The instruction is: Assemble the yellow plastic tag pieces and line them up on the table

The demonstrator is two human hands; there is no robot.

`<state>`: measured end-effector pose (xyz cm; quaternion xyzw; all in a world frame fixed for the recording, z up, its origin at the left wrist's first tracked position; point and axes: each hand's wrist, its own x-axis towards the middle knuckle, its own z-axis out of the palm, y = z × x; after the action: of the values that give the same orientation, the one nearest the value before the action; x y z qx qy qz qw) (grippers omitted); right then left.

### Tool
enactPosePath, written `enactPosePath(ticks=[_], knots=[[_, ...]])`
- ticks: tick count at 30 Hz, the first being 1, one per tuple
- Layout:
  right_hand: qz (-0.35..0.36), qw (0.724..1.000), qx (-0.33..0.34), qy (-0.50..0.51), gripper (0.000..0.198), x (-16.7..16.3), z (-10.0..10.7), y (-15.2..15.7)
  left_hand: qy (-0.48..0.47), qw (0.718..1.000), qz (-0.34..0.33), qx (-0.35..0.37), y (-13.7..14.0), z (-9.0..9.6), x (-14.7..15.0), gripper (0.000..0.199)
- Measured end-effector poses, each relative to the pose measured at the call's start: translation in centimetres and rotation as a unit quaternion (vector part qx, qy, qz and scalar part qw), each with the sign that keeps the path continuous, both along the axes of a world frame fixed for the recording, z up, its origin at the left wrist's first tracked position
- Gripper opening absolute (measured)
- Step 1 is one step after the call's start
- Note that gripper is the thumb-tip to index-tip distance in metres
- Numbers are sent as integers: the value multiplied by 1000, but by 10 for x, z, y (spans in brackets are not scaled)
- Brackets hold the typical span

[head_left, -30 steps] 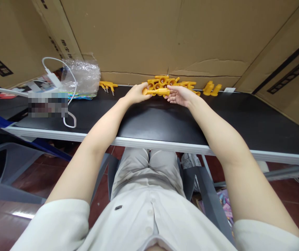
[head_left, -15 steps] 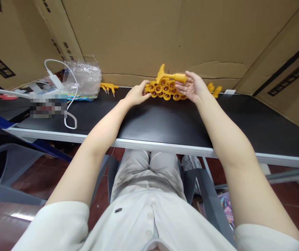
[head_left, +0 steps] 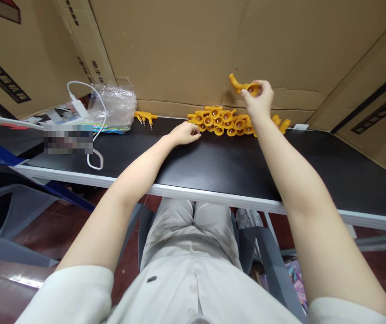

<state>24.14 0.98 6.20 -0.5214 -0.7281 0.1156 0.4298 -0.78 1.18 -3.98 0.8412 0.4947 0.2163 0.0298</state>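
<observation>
My right hand (head_left: 261,99) is raised above the table's back part, against the cardboard, closed on a yellow plastic pipe (head_left: 238,84) with a bent stem and a round cup. The cup's opening faces me and the stem points up to the left. Below it lies a stacked pile of the same yellow pipes (head_left: 226,117), their cups turned toward me. My left hand (head_left: 183,133) rests at the pile's left end, fingers curled beside the outermost pipes. What lies between its fingers is hidden.
Several yellow pieces with metal coils (head_left: 145,117) lie left of the pile. Farther left are a clear plastic bag (head_left: 117,105) and a white cable (head_left: 101,101). Cardboard walls (head_left: 186,54) enclose the black table (head_left: 213,164). A white scrap (head_left: 301,127) lies at the right back.
My right hand has lifted and turned, now gripping a yellow pipe high above the pile. My left hand has stayed at the pile's left end, fingers more curled. The view has shifted slightly.
</observation>
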Motion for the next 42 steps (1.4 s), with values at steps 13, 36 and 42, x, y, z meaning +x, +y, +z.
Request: enactPosePath(ticks=[13, 36, 42], knots=[[-108, 972, 27, -208, 52, 15, -65, 59, 21, 1000, 6, -10, -3, 5, 1, 31], [-259, 934, -160, -185, 76, 127, -75, 44, 19, 1000, 11, -10, -1, 2, 0, 30], [-271, 929, -145, -206, 72, 129, -93, 40, 12, 1000, 6, -19, -1, 2, 0, 29]])
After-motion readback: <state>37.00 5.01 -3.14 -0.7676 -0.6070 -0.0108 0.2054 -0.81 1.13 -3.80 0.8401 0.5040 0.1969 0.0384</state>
